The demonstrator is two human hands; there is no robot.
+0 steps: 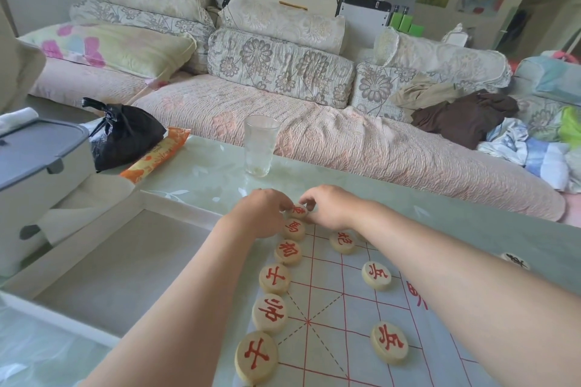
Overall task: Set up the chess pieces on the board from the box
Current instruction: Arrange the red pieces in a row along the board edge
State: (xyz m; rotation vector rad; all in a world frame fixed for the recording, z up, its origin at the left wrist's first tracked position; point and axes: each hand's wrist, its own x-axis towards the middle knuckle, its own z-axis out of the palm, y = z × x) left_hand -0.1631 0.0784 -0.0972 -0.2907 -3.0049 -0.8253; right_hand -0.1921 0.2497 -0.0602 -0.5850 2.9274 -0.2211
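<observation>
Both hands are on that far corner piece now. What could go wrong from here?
1. The corner piece, pinched by the left hand and right hand, touches the next piece in the row; adjusting it may shift that one.
2. The right forearm crosses low above the board and could sweep the piece beside it.

Both hands' fingers partly hide the far piece

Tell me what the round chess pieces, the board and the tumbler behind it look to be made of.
Chess pieces: probably pale wood, matte, with red characters that look carved and painted; plastic is possible. Board: seemingly a thin, flexible sheet, plastic or cloth, printed with red lines, lying flat on the table. Tumbler: clear glass or hard plastic, since the sofa shows through it.
</observation>
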